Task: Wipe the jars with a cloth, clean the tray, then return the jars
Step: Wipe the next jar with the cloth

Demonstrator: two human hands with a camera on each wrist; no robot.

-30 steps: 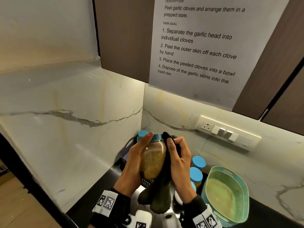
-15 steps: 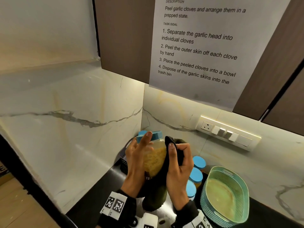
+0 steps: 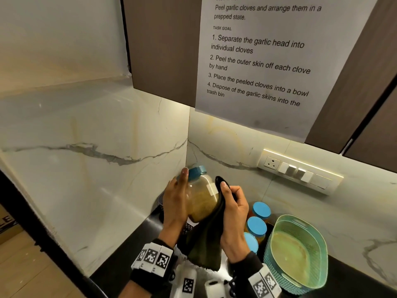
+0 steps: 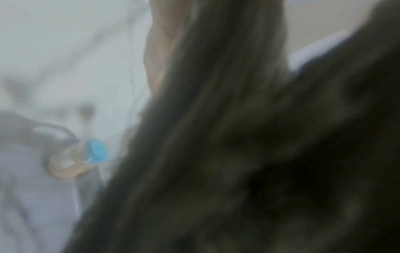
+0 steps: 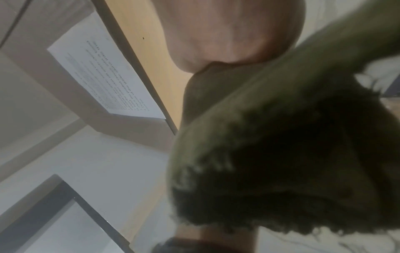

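Note:
My left hand [image 3: 178, 203] grips a clear jar [image 3: 202, 203] with a blue lid [image 3: 196, 172] and yellow-brown contents, held up and tilted in front of the wall corner. My right hand [image 3: 233, 208] holds a dark green cloth [image 3: 204, 244] against the jar's right side; the cloth hangs down below both hands. Three more jars with blue lids [image 3: 256, 225] stand in a row on the black counter to the right. The teal basket tray [image 3: 296, 252] sits right of them, nothing in it. In the right wrist view the cloth [image 5: 281, 154] fills the frame. The left wrist view is blurred.
Marble walls meet in a corner behind the jar. A socket and switch strip [image 3: 300, 171] runs along the right wall. Dark cabinets with a taped paper sheet [image 3: 268, 61] hang overhead. Another jar [image 4: 82, 159] with a blue lid shows blurred in the left wrist view.
The jar has risen and turned, so a white label now faces up. The right hand has slid the cloth further round the jar's right side.

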